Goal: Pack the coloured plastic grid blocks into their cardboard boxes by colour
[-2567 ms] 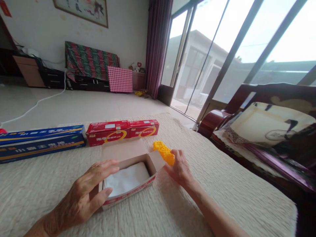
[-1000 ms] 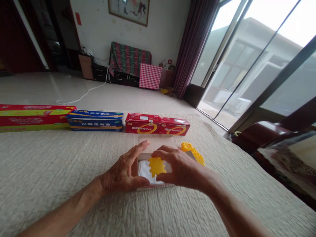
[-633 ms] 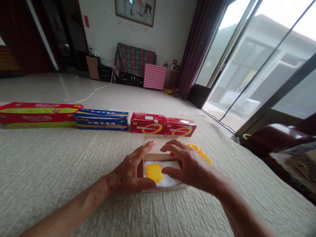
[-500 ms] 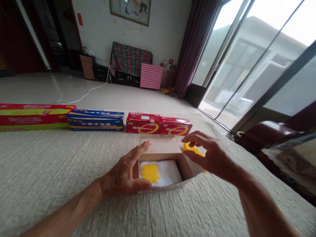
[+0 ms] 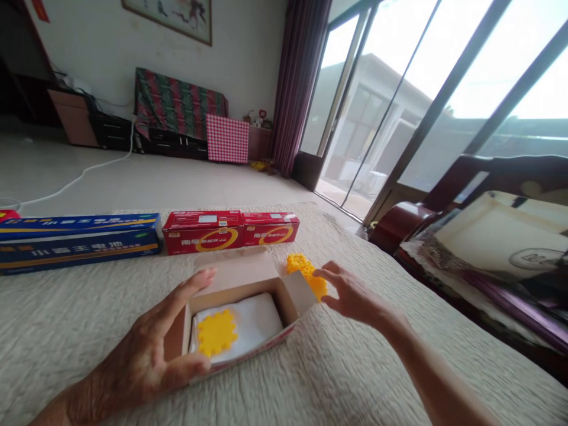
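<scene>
One yellow piece [image 5: 217, 333] lies flat on something white in the open box [image 5: 284, 300]. The left hand [image 5: 139, 349] holds the box's left end between thumb and fingers. The right hand [image 5: 355, 299] has its thumb and finger apart, right by the yellow pile [image 5: 296, 266]. They are on a bumpy cream cover [image 5: 328, 367]. Behind are a shiny floor [image 5: 177, 183] and a purple curtain [image 5: 297, 77].

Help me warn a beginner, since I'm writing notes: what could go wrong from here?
The side flap sticks out near the right hand, which might catch on it. The yellow piece lies on the white lining in the box and could slide if the left hand jolts it. The yellow pile might scatter if knocked.
</scene>
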A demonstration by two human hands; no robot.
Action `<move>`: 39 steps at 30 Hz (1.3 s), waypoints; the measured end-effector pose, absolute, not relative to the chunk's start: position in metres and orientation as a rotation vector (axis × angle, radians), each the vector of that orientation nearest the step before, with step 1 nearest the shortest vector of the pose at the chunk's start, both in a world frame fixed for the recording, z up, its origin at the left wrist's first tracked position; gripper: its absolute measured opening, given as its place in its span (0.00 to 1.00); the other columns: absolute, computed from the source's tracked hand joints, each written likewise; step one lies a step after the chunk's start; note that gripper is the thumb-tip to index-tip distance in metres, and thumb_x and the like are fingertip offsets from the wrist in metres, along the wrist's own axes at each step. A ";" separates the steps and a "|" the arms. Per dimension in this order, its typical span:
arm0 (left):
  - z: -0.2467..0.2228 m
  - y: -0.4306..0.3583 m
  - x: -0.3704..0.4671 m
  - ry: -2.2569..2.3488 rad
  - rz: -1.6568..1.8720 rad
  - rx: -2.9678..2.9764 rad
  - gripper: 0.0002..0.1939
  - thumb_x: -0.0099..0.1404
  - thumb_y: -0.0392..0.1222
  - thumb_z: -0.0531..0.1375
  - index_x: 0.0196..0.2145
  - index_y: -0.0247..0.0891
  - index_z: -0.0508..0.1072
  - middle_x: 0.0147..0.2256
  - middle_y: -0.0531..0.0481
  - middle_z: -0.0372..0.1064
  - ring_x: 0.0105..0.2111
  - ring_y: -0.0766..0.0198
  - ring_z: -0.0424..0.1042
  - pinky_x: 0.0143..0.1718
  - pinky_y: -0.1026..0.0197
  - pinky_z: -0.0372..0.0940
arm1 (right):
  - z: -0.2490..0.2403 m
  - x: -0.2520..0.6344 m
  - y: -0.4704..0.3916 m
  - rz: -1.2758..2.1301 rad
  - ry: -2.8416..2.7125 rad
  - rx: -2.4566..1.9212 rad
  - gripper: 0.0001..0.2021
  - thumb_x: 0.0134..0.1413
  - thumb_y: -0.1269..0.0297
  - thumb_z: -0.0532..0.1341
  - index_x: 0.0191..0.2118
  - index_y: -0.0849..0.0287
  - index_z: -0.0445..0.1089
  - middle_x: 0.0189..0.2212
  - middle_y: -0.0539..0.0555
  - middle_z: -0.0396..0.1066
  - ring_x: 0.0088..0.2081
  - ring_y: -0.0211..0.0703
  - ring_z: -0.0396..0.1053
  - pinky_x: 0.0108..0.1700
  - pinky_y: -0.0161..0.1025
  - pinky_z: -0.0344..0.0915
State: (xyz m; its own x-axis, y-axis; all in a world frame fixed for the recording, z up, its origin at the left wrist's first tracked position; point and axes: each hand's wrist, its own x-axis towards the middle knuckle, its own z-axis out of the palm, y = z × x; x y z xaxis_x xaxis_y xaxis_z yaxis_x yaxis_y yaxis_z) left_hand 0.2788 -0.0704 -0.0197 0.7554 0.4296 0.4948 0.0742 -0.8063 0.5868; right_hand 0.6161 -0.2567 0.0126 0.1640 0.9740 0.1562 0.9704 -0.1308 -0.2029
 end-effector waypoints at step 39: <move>-0.017 -0.069 0.278 0.301 0.800 2.445 0.44 0.59 0.57 0.62 0.66 0.46 0.46 0.65 0.42 0.52 0.62 0.47 0.56 0.61 0.41 0.53 | 0.048 0.610 -0.278 0.014 -1.805 -2.205 0.12 0.45 0.64 0.65 0.39 0.55 0.67 0.39 0.56 0.70 0.39 0.47 0.70 0.42 0.46 0.68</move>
State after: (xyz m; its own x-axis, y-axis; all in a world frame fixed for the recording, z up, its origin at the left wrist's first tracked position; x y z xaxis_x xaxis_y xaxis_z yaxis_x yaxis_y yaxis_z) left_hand 0.2776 -0.0689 -0.0169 0.7985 0.3649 0.4789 0.0414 -0.8269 0.5609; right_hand 0.6098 -0.2782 0.0477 0.2147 0.9609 0.1748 0.9581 -0.1725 -0.2286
